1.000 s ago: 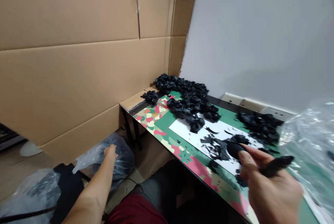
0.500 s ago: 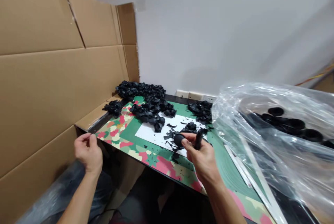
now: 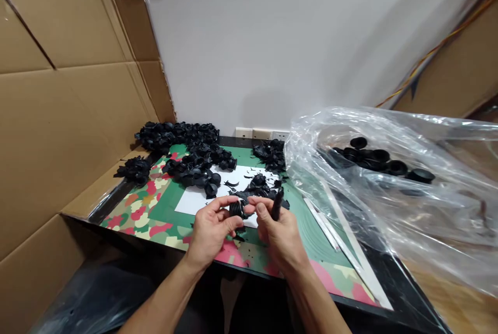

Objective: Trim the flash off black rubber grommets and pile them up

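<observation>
My left hand (image 3: 212, 225) is closed around a small black ribbed rubber bellows (image 3: 235, 209), held up over the near part of the board. My right hand (image 3: 279, 227) is closed on a black-handled tool (image 3: 277, 204) that points upward; its working tip is hidden. The right fingertips reach the right end of the bellows, and I cannot tell whether they pinch its edge. Beneath and behind both hands, black rubber trimmings (image 3: 232, 184) lie scattered on a white sheet (image 3: 187, 200).
Piles of black rubber pieces (image 3: 179, 131) cover the back left, and a heap of scraps (image 3: 270, 155) lies near the sockets (image 3: 262, 134). A clear plastic bag (image 3: 311, 131) on the right contains more bellows (image 3: 379, 156). White strips (image 3: 346, 240) lie on the green mat (image 3: 299, 240). Cardboard (image 3: 85, 116) walls the left.
My left hand has come from the far left to the middle and taken hold of the bellows. The bellows, earlier in my right hand, is now between both hands. The view has swung right.
</observation>
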A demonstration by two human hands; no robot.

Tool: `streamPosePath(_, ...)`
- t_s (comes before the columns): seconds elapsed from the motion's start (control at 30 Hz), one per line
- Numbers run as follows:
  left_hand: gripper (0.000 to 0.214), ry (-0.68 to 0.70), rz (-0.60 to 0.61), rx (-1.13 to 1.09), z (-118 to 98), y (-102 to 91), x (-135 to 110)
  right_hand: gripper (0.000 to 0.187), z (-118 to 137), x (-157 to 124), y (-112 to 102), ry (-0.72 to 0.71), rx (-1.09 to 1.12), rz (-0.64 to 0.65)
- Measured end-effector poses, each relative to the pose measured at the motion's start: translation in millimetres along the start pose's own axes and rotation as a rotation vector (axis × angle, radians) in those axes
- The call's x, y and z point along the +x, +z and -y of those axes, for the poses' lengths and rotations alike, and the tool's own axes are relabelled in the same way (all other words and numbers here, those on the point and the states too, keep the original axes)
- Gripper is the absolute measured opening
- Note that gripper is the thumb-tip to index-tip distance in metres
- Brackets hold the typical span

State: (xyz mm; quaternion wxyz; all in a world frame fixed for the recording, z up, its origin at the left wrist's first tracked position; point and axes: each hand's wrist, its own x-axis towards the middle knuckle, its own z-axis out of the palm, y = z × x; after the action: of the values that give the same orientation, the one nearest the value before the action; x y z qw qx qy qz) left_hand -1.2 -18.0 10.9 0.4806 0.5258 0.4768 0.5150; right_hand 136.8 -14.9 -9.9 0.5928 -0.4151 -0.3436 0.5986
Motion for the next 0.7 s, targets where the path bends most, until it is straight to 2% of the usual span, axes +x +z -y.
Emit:
streamPosePath(0.07, 0.041, -0.137, -0.030, -0.132, 3.6, -3.1, 4.1, 0.046, -2.6, 0.2, -2.1, 0.001, -0.011, -0.040)
streamPosePath(0.17, 0.046, -0.169, -0.059, -0.202, 7.7, -7.8, 7.8, 0.036, -5.5, -0.5, 0.0, -0.035, -0.113, -0.023)
streamPosePath(0.27, 0.045, -0.112, -0.057, -0.176, 10.0, -11.3, 11.1, 0.031, -7.0, 0.3, 4.8, -0.064, -0.189, 0.025)
streamPosePath(0.47, 0.034, 0.198, -0.039, 0.061, 11.6, -14.8, 15.0, 0.032, -3.5, 5.2, 10.2, -0.064, -0.236, 0.049)
streamPosePath(0.57, 0.034, 0.203, -0.015, 0.094, 14.2, -14.3, 14.7, 0.029, -1.0, 6.1, 12.9, -0.063, -0.252, 0.062)
streamPosePath(0.7, 0.040, 0.100, -0.033, 0.024, 18.1, -12.3, 14.9, 0.027, -1.5, 6.6, 15.2, -0.056, -0.269, 0.058)
